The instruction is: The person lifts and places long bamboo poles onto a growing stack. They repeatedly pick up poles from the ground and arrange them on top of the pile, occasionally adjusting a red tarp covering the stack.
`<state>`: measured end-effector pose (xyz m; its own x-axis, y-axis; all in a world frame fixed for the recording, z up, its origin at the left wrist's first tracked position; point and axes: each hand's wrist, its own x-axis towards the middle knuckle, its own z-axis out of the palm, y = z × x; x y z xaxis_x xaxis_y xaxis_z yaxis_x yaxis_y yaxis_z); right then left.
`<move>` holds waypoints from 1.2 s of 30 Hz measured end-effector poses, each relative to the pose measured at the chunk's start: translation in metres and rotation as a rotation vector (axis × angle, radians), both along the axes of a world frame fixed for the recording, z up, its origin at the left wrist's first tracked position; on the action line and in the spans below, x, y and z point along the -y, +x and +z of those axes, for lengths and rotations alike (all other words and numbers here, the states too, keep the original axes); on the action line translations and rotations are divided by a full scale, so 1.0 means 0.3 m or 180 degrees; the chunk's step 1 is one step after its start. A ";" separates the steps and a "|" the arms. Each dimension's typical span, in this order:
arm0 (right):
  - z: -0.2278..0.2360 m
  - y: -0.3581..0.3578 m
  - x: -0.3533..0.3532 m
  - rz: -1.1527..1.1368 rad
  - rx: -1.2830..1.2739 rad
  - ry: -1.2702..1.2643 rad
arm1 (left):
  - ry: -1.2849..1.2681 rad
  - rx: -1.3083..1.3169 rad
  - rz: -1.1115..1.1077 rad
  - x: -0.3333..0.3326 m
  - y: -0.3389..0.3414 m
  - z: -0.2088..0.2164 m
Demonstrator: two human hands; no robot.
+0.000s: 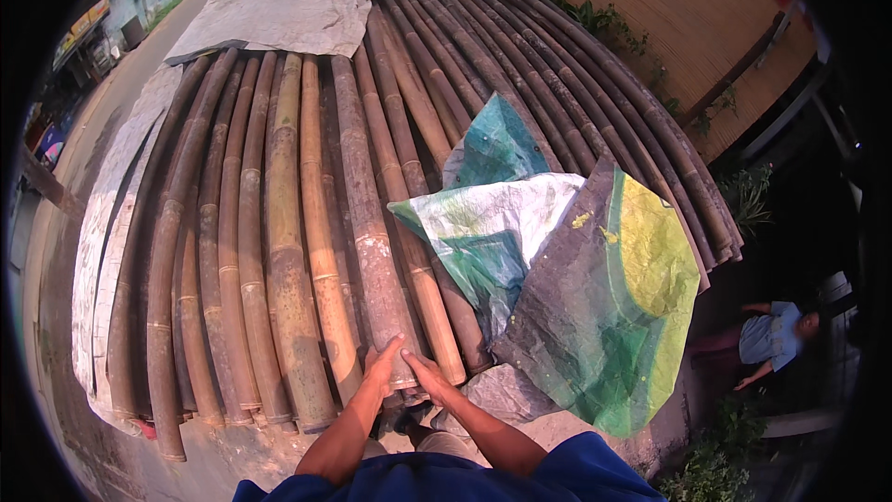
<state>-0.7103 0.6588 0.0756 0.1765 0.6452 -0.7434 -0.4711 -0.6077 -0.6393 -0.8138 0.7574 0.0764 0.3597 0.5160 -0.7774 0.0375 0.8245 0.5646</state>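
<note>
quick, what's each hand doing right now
Left hand: open, fingers spread flat on the end of a bamboo pole, no grasp.
Right hand: open, resting on the same pole end.

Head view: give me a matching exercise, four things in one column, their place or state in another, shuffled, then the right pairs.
Things:
1. both hands
2. green and yellow tarp
3. grey sheet
4. person in a blue shirt

Places or states:
A. spread flat over the far end of the stack
B. standing lower down, at the right edge
C. pressed on the near end of one bamboo pole
D. crumpled over the poles on the right

Pairs: 1-C (left hand, right hand, bamboo pole); 2-D; 3-A; 4-B.
</note>
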 end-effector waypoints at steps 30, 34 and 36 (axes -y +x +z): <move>-0.367 0.130 -0.154 0.0611 0.3905 0.0672 | 0.3084 -0.2967 -0.0982 -0.001 -0.507 0.158; -0.516 0.127 -0.169 0.1017 0.4239 0.0257 | 0.3185 -0.2914 -0.0994 0.011 -0.477 0.113; -0.552 0.128 -0.150 0.1289 0.4425 0.0188 | 0.3069 -0.3003 -0.1061 0.013 -0.471 0.119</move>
